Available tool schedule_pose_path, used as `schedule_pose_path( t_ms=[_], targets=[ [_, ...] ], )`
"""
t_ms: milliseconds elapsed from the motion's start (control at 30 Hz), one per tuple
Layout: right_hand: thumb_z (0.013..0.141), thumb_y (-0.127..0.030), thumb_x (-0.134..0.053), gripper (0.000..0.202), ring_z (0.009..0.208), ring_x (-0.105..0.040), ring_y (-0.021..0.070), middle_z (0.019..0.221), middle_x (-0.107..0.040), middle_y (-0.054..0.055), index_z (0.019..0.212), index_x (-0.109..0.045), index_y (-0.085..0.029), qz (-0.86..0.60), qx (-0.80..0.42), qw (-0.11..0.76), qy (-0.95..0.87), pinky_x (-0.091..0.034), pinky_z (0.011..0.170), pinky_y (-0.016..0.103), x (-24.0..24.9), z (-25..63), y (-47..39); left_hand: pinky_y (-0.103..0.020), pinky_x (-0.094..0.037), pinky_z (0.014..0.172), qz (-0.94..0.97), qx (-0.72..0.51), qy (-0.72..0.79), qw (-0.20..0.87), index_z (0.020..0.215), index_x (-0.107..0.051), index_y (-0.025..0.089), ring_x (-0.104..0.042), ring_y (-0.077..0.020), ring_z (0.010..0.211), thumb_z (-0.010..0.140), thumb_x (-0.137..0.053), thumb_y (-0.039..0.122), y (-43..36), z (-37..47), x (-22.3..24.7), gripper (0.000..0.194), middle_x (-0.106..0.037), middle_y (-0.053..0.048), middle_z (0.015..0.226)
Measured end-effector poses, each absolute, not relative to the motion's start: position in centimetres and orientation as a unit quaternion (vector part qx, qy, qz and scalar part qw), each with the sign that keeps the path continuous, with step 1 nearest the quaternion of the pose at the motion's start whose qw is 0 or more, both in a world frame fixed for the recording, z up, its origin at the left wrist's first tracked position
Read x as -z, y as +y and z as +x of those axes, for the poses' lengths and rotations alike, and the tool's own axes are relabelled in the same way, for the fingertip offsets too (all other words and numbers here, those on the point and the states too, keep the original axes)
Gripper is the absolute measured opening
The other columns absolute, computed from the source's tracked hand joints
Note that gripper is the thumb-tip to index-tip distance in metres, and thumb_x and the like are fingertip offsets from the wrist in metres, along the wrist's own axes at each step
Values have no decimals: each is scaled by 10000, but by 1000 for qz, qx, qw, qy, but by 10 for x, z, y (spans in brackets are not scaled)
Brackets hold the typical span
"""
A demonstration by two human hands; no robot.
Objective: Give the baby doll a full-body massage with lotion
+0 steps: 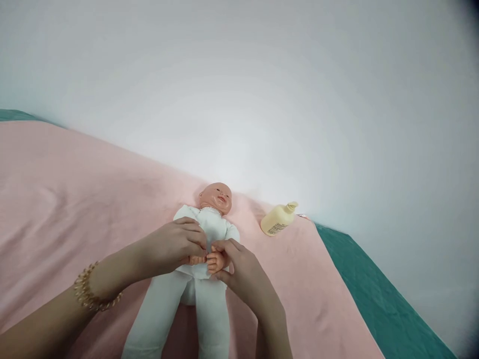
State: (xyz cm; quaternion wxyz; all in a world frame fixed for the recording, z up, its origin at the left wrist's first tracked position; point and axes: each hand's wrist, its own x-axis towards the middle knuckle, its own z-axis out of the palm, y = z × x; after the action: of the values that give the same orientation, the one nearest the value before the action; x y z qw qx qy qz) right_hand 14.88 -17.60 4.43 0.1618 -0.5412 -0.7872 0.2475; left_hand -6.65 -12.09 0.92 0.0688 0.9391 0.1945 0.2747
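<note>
A baby doll (210, 289) in white clothes lies on its back on a pink cloth, its bald head (218, 198) away from me. My left hand (179, 245), with a beaded bracelet (88, 289) at the wrist, is closed round the doll's hand on the left side of its belly. My right hand (239, 267) grips the doll's other hand (215, 262) between thumb and fingers. Both doll hands are close together over the belly. My left fingertips partly cover the doll hand beneath them.
A pale yellow pump bottle (277, 220) stands right of the doll's head on the pink cloth (299, 284). Green cloth (377, 284) shows beyond the pink cloth's right edge. A plain white wall (239, 89) rises behind.
</note>
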Motion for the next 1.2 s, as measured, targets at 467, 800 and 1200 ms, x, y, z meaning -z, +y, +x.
schedule_pose_path(
  t_ms=[467,800,1200],
  targets=[
    [813,-60,-632,303,932,-592,201,1025,-648,36,1086,-608,-188,-537,-217,130,-805,-470,796,317,-44,139,-175,-340,-413,1041,938,-246,231,74,963,-669,242,-680,-151,938,872,-486,70,-124,-66,-11,267,-751,13,1005],
    [868,-202,-572,552,1169,-583,171,1257,-626,-9,1383,-436,-346,-622,-221,230,-716,-454,983,331,-55,188,-181,-334,-503,908,876,-354,325,40,1125,-683,263,-662,-214,1037,920,-542,364,-113,-107,-32,269,-744,-18,1090],
    [742,-238,-598,385,946,-660,231,1020,-695,37,1123,-559,-271,-775,-164,193,-579,-501,764,318,-37,271,-170,-358,-459,688,754,-184,628,-50,1231,-576,196,-642,-284,853,889,-458,291,-90,-183,-24,375,-724,-74,1048]
  ],
)
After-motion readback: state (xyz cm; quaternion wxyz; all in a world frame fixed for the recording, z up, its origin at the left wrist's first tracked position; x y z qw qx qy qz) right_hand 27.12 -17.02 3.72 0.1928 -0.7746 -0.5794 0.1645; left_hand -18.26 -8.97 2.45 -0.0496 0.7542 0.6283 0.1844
